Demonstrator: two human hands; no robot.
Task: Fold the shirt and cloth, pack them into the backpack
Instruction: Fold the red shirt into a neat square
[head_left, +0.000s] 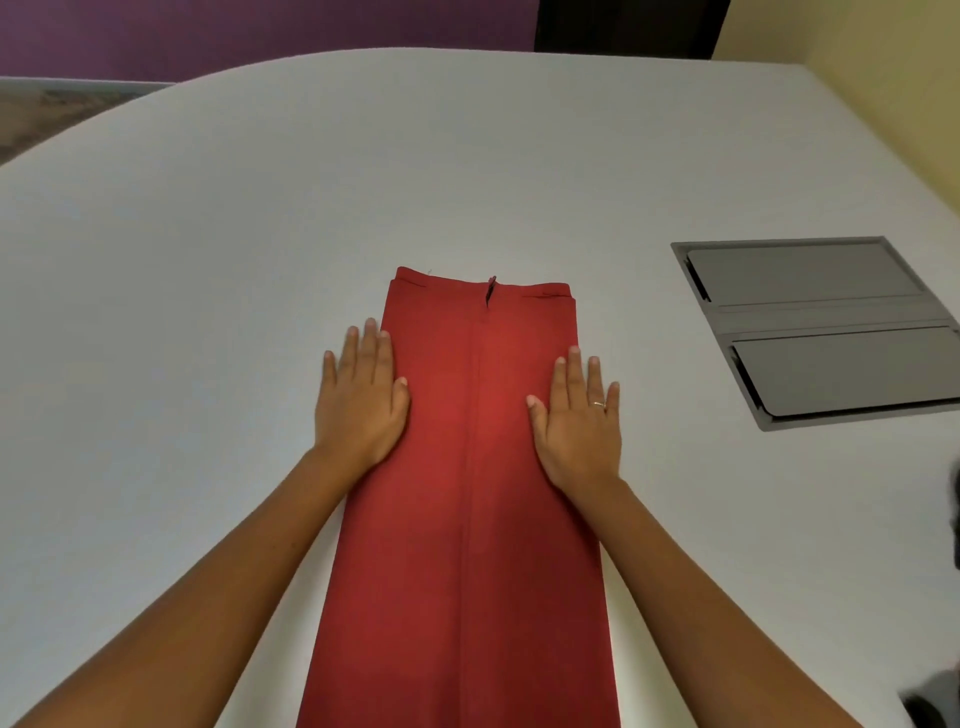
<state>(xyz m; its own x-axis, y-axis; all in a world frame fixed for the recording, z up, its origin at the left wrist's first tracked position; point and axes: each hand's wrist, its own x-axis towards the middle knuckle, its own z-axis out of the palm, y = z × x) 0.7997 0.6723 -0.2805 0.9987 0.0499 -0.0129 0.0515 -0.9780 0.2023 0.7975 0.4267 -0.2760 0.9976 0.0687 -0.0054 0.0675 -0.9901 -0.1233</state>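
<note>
Red shirt (467, 493), apparently folded, between flat hands: left (361, 400), right (579, 421) pressing edges.

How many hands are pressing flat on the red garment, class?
2. The left hand lies flat over the red garment's left edge, partly on the table; the right hand lies flat on its right edge.

The red shirt (467, 493) lies flat on the desk (208, 312), folded into a long narrow strip; a centre seam runs lengthwise; collar end far.
</note>
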